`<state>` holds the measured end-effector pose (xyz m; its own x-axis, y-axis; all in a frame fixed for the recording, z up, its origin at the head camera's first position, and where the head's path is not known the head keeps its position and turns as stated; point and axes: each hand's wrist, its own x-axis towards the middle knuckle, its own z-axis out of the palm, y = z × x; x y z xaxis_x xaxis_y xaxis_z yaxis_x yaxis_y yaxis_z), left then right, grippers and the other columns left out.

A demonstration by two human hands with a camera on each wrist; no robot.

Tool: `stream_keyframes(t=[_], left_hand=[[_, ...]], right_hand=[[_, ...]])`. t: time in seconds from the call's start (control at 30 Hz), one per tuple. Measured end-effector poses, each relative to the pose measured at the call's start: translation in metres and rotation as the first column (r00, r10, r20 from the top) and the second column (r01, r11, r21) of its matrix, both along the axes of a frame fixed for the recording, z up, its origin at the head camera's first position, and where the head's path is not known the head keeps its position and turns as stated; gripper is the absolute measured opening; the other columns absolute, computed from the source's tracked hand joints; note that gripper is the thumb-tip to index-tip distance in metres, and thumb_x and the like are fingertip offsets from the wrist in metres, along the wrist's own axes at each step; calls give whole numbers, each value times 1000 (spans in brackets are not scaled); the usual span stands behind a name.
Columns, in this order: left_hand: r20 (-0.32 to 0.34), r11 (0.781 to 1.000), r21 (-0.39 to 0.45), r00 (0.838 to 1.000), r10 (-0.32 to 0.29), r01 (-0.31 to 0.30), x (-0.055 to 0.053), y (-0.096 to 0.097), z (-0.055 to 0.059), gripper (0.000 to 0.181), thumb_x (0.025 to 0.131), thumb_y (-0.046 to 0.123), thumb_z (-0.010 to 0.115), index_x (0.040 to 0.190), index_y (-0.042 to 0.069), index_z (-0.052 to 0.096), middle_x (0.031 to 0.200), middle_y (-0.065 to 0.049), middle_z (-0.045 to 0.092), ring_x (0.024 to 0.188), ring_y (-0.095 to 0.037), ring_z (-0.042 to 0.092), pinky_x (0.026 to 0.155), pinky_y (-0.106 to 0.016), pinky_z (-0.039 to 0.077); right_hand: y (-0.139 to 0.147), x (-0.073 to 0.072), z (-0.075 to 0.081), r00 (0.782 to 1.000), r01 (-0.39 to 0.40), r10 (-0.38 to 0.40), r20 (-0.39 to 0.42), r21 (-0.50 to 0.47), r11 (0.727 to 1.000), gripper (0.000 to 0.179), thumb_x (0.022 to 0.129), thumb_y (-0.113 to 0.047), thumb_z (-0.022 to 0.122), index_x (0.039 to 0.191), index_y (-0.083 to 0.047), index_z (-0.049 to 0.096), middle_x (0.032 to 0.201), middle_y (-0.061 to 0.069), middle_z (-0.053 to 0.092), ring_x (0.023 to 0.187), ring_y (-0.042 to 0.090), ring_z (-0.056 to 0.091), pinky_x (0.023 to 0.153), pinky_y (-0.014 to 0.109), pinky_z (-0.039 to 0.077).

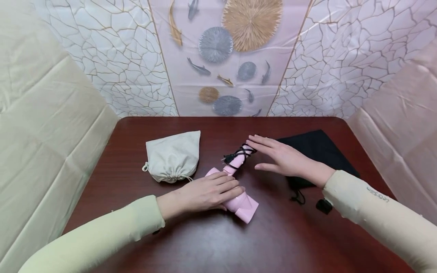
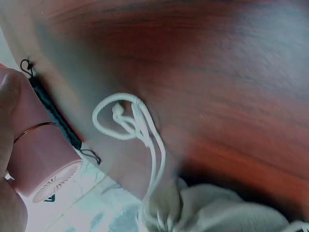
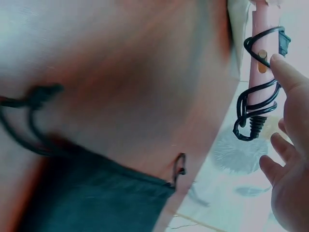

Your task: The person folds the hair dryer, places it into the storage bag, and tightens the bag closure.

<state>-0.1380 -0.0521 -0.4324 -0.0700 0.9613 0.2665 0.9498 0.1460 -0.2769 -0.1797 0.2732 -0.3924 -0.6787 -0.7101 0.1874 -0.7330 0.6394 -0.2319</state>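
Observation:
A pink hair dryer [image 1: 246,211] is in the middle of the table, a black cord [image 1: 243,152] wound round its handle. My left hand [image 1: 208,191] grips its barrel from above, fingers bent over the top and hiding part of it. The left wrist view shows the grille end of the hair dryer [image 2: 46,159] beside that hand. My right hand [image 1: 285,156] is spread with straight fingers, its fingertips right at the handle's far end. In the right wrist view, one finger overlaps the dryer handle [image 3: 260,36] near its buttons and the cord's plug [image 3: 285,42].
Left of the dryer lies a beige drawstring pouch [image 1: 174,155], its white cord loop [image 2: 120,133] trailing on the table. A black drawstring bag [image 1: 317,149] lies flat at the right, partly under the right forearm. Fabric walls [image 1: 136,57] stand around the table's back and sides.

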Motion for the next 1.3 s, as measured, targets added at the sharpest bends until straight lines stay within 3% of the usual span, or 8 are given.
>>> stream_keyframes(t=[0.3, 0.53, 0.87, 1.07, 1.3], left_hand=[[-129, 1000, -3, 992, -16, 15, 3, -22, 9, 57, 102, 42, 66, 150, 13, 58, 143, -6, 64, 136, -21, 59, 122, -42, 42], [-168, 1000, 19, 986, -20, 23, 6, -27, 12, 55, 103, 42, 63, 150, 14, 58, 143, -5, 64, 136, -21, 59, 123, -45, 41], [-175, 999, 27, 984, -18, 23, 5, -28, 16, 55, 104, 42, 63, 149, 12, 58, 141, -5, 64, 132, -21, 61, 118, -41, 46], [-159, 1000, 25, 987, 1, 3, 2, -29, 17, 56, 103, 43, 64, 151, 14, 57, 145, -5, 63, 135, -21, 59, 119, -42, 45], [-140, 998, 52, 990, 31, -24, -7, -30, 16, 59, 99, 41, 71, 149, 14, 57, 144, -5, 63, 135, -23, 59, 118, -43, 45]], right_hand=[[-26, -19, 11, 990, -131, 131, -43, -8, 991, 76, 94, -31, 83, 158, -6, 51, 164, 14, 48, 152, 39, 44, 121, 57, 39], [-36, -22, 13, 985, -166, 165, -51, -10, 986, 74, 92, -34, 84, 155, -6, 55, 159, 14, 55, 147, 37, 51, 121, 58, 39], [-43, -29, 8, 990, -133, 132, -47, -19, 991, 72, 90, -37, 86, 152, -10, 61, 155, 10, 60, 137, 40, 59, 116, 57, 46], [-44, -31, 6, 986, -123, 117, -115, -49, 991, 72, 89, -37, 87, 150, -10, 62, 151, 10, 63, 132, 33, 63, 111, 54, 50], [-48, -34, 4, 985, -57, 39, -169, -103, 993, 71, 85, -36, 90, 146, -11, 66, 140, 9, 70, 122, 30, 67, 100, 51, 56]])
